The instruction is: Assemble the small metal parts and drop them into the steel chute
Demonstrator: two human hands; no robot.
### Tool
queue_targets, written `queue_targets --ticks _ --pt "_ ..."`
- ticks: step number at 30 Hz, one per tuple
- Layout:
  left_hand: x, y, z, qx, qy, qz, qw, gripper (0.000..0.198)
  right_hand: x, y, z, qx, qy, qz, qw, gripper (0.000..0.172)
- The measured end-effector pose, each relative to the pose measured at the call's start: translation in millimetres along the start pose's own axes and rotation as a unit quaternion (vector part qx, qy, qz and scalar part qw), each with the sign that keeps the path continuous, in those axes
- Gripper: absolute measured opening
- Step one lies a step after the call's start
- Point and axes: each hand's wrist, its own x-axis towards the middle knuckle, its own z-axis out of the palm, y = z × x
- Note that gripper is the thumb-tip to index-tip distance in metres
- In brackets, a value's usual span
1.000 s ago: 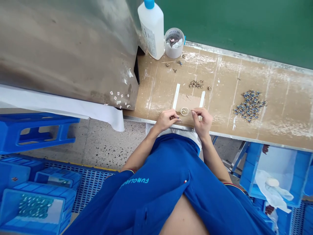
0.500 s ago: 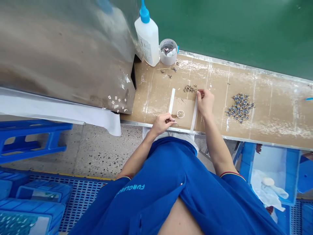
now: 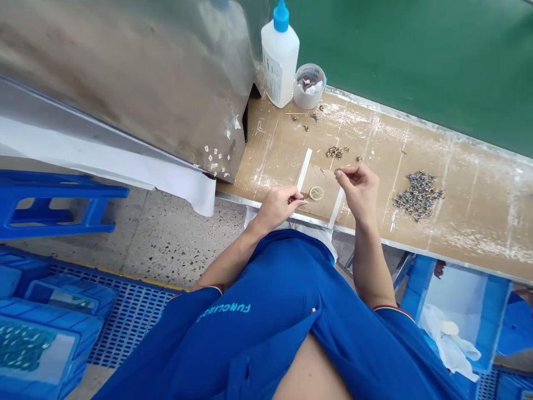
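Note:
My left hand (image 3: 280, 206) is at the near edge of the cardboard-covered bench, just left of a small round clear dish (image 3: 316, 193). Its thumb and forefinger are pinched around something tiny with a dark blue spot, too small to name. To the right of the dish, my right hand (image 3: 358, 191) is raised a little, thumb and forefinger pressed together. A tiny dark piece seems to show at its fingertips, but I cannot make out its kind. Just beyond those fingertips lies a small pile of gold-coloured metal pieces (image 3: 335, 151). A single loose piece (image 3: 359, 158) rests beside it.
A larger heap of blue-and-gold small parts (image 3: 418, 195) lies to the right. At the back stand a white bottle with a blue cap (image 3: 280, 64) and a round tub (image 3: 309, 89). A metal housing (image 3: 166, 83) borders the left. Blue crates (image 3: 45, 344) are on the floor.
My right hand has drawn back from the small gold pile toward me, uncovering a loose piece. My left hand has shifted slightly up beside the dish. The camera view has turned slightly.

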Motion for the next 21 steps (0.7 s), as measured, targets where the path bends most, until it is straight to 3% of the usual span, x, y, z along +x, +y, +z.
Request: queue_targets --ticks 4,7,21 --pt "3 22 -7.4 0.046 -0.028 0.011 0.998 0.018 -46 -39 2 0.085 -0.058 0.025 0.994 0.029" --pt "5 32 -7.8 0.067 -0.046 0.004 0.997 0.016 -63 -50 7 0.105 -0.071 0.049 0.991 0.032" --pt "9 33 -1.9 0.098 -0.076 0.001 0.992 0.021 -71 -41 9 0.094 -0.101 0.074 0.988 0.03"
